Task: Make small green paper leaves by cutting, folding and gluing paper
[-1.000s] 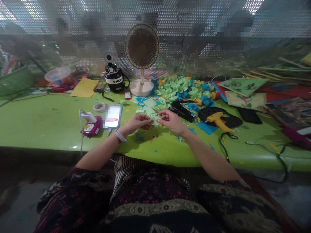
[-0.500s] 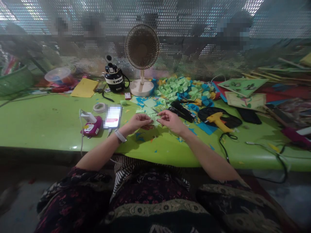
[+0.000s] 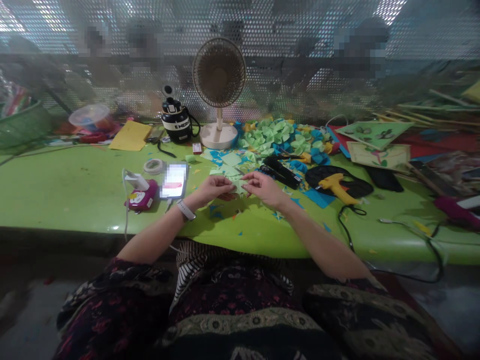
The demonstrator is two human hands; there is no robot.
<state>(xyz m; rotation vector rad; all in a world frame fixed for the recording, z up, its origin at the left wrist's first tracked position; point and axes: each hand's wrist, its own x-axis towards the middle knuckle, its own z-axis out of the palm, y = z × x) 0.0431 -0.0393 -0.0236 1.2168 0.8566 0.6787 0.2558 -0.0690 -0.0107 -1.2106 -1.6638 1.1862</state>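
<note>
My left hand and my right hand meet over the green table, both pinching a small pale green piece of paper between their fingertips. A white watch sits on my left wrist. Behind my hands lies a heap of folded green and blue paper pieces, with a few flat green squares just beyond my fingers. Small paper scraps are scattered on the table in front of my hands.
A phone and a pink device lie left of my hands. A yellow glue gun with a cable, a black stapler, a tape roll, a desk fan and a black jug stand around.
My right hand's fingers have shifted slightly toward the left hand on the paper piece; otherwise nothing has moved.
</note>
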